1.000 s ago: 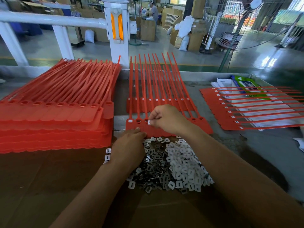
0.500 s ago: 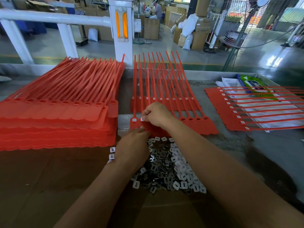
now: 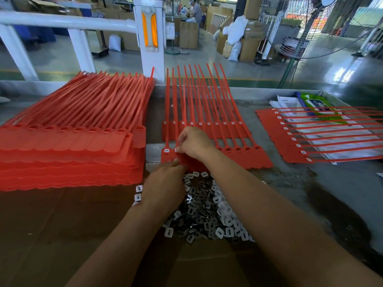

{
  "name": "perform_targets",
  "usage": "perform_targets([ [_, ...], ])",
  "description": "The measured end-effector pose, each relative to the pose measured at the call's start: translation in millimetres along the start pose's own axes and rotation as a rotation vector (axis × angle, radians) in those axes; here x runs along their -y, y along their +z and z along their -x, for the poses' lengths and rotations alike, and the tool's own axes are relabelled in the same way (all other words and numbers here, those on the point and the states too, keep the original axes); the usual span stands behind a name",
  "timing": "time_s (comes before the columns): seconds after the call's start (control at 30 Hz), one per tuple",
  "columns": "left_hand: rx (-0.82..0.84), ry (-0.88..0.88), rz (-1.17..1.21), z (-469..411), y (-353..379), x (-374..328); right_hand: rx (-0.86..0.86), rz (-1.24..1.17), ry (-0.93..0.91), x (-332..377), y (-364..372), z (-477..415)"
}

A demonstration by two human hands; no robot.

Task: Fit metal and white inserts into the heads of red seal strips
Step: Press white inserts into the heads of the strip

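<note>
Just behind the insert pile, a worker's right hand, fingers curled, pinches a head of the red sheet (any insert there is hidden), the left hand pressing loosely extended fingers on its near edge.

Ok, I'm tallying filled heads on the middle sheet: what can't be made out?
Head view only.
Heads of the middle sheet under the right hand: covered by it.
What it pinches, if anything: too small.
Underside of the left hand: hidden by its own back.
Ends of the right-side sheet: cut off by the frame edge.
</note>
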State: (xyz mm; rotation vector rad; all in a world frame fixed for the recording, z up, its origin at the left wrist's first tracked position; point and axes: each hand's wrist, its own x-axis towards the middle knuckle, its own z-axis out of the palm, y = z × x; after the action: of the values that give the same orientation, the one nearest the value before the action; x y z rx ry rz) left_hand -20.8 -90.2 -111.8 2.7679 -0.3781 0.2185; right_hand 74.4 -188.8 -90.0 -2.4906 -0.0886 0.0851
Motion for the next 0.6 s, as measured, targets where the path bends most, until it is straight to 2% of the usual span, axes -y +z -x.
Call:
perform_targets([
  [0.27,-0.008,-0.011,0.001,-0.2,2.0,0.4,0.052,-0.032,0.107,5.5,-1.0,-8.5],
  [0.6,-0.009,-0.001,-0.001,-0.4,2.2,0.2,0.030,-0.018,0.058,0.0,0.7,-6.0],
])
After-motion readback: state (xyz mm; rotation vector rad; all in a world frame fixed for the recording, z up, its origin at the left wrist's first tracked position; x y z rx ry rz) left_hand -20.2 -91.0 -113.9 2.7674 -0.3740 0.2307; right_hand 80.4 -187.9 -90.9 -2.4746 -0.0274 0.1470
